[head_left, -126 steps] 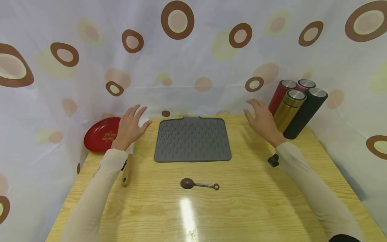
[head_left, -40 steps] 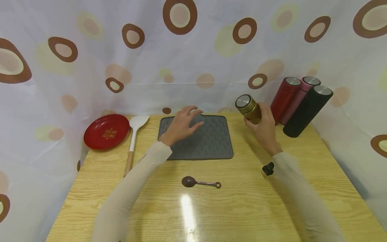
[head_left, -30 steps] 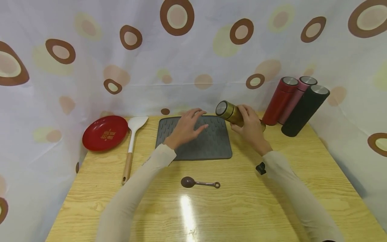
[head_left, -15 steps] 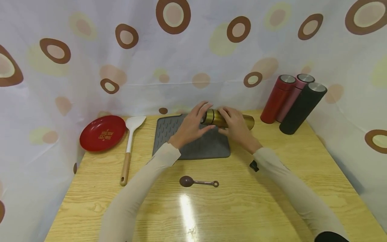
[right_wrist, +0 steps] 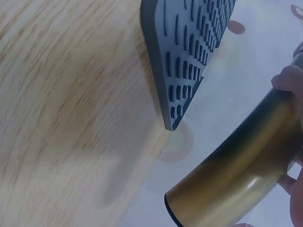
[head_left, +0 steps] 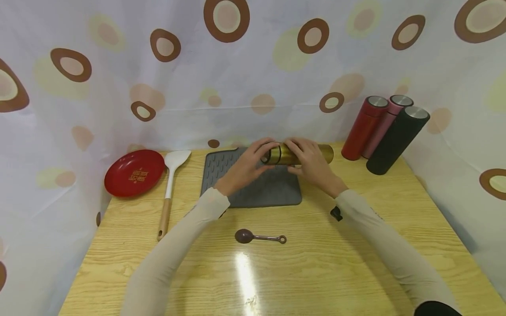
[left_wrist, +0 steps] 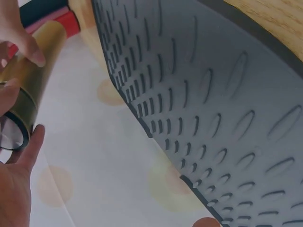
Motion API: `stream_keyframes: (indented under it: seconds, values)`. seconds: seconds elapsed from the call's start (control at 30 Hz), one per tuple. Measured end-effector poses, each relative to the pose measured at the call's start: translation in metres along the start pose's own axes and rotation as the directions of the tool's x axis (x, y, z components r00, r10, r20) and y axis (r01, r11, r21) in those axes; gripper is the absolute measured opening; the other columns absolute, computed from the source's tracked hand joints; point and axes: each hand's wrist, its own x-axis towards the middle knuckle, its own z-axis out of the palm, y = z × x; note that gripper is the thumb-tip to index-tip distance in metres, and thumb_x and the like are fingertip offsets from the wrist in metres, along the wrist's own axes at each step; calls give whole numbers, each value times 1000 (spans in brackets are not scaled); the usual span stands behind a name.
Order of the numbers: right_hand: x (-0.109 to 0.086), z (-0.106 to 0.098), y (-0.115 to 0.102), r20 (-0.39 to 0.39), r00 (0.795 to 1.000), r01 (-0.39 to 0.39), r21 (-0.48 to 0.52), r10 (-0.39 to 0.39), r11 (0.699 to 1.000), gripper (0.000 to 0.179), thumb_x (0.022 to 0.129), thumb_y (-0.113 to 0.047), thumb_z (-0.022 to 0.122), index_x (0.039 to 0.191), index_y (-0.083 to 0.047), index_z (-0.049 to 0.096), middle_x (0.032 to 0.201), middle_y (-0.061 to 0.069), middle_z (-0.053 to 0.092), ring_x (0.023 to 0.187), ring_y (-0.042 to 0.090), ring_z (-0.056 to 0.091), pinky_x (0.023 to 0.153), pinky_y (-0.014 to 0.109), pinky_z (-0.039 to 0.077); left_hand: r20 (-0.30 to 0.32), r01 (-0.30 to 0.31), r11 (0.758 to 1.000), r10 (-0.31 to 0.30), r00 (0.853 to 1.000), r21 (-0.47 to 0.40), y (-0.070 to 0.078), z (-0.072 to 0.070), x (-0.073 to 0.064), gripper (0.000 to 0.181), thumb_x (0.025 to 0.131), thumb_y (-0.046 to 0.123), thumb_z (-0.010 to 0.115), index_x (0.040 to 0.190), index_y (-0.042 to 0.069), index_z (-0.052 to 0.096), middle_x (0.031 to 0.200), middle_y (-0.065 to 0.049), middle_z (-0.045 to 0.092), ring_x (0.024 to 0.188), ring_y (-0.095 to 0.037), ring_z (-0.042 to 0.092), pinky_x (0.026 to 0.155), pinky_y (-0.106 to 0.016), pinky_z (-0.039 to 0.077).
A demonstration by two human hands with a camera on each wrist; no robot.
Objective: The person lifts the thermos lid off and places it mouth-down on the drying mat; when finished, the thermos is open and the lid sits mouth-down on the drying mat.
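A gold thermos (head_left: 326,153) lies sideways in the air above the back right of the grey ridged mat (head_left: 276,193), its cap end to the left. My right hand (head_left: 316,169) grips the middle of its body from the near side. The fingers and thumb of my left hand (head_left: 243,170) are curled round the dark-ringed cap end. In the left wrist view, the steel cap top (left_wrist: 10,135) shows between left thumb and fingers. The right wrist view shows the thermos's bare base end (right_wrist: 203,198), away from the table, with a shadow on the wood.
Red (head_left: 365,127), pink (head_left: 382,129) and dark green (head_left: 397,140) thermoses stand grouped at the back right. A red plate (head_left: 134,173) and a white spatula (head_left: 170,184) with a wooden handle lie at the left. A brown spoon (head_left: 245,236) lies in front of the mat.
My right hand has taken the gold thermos from the group, carried it left and tipped it sideways. My left hand has come across from the plate and closed on the cap end.
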Motion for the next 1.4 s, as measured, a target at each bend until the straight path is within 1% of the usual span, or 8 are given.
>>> stream_keyframes:
  seconds: [0.27,0.53,0.7,0.83,0.9,0.97,1.1,1.4]
  values:
    - [3,-3,-4,19,999,46,-26,-46,999,85,74,-15,98,146,-2,55,137,26,58,127,45,55,104,65,44,-35,169,973,-176,984,-156,7,-5,-4,65,95,23,80,149,1,50,143,-16,57,112,-25,66,87,-36,59]
    - [5,-6,-10,19,996,90,-61,-89,994,87,70,-15,100,144,-2,56,137,24,59,125,45,56,103,63,45,-18,421,831,-458,889,-365,24,-6,-8,56,98,33,78,143,8,58,115,-9,68,92,-18,69,75,-32,59]
    - [5,-7,-14,36,994,109,-89,-106,990,89,70,-19,101,145,-1,55,138,24,58,123,45,57,99,63,46,63,498,768,-520,852,-404,27,-11,-16,69,96,36,79,155,15,48,139,-9,61,117,-23,66,87,-41,61]
    - [9,-12,-14,29,994,111,-110,-109,988,88,71,-20,100,144,-1,56,136,23,59,121,44,57,99,63,44,43,401,884,-403,914,-240,25,-14,-24,88,93,35,82,164,19,32,165,-11,37,140,-31,52,101,-48,56]
    - [11,-14,-13,27,992,126,-120,-123,985,87,71,-19,100,144,-1,56,135,22,60,120,44,57,100,64,43,2,258,963,-259,966,-79,23,-15,-27,86,92,31,84,162,19,36,167,-15,32,144,-34,48,106,-48,53]
    - [11,-16,-11,27,989,148,-126,-145,981,88,70,-18,101,144,-1,57,135,23,60,119,44,57,100,64,43,-30,92,990,-89,996,103,20,-17,-29,80,91,26,85,158,20,42,164,-17,35,144,-36,48,110,-48,51]
    - [7,-17,-9,33,983,183,-127,-180,975,89,69,-16,101,144,-1,56,137,23,58,117,45,57,99,64,44,-7,-139,930,150,989,341,17,-21,-29,76,89,19,87,154,24,50,161,-14,40,149,-37,41,120,-48,41]
    - [6,-18,-13,50,978,208,-87,-204,974,92,71,-18,100,148,-1,52,140,24,57,124,45,57,99,63,49,72,-256,872,249,966,418,13,-24,-29,70,93,9,81,154,24,51,160,-9,45,148,-33,44,117,-45,45]
